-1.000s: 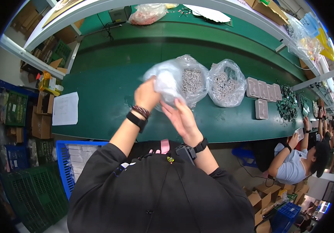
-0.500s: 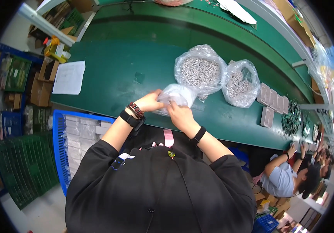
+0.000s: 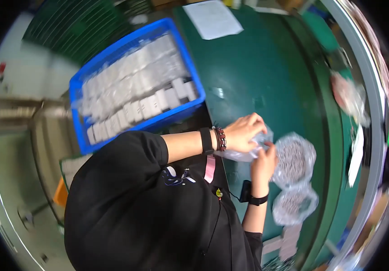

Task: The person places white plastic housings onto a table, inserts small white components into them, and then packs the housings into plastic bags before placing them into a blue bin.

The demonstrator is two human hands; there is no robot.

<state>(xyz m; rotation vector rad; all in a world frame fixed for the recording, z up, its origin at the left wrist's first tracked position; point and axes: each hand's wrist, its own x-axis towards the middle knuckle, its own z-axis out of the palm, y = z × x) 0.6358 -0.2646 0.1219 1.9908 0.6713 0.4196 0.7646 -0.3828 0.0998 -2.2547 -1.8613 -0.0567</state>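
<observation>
A crumpled, see-through plastic bag is bunched between my two hands above the green tabletop's near edge. My left hand has its fingers curled over the bag from one side. From the other side my right hand pinches its upper part. What the bag contains is hidden by folds and fingers. Just beyond my right hand stands an open plastic bag full of small greyish pieces. A second such bag sits against it, nearer the lower edge of the picture.
At my left is a blue crate holding rows of white, plastic-wrapped box-like items. A white paper sheet lies on the green table. Grey trays are at the lower right. A grey metal frame bar borders the far side.
My view has swung to the left, so the blue crate now shows fully and the co-workers are out of sight. Both hands still hold the bag, with the fingers shifted on it.
</observation>
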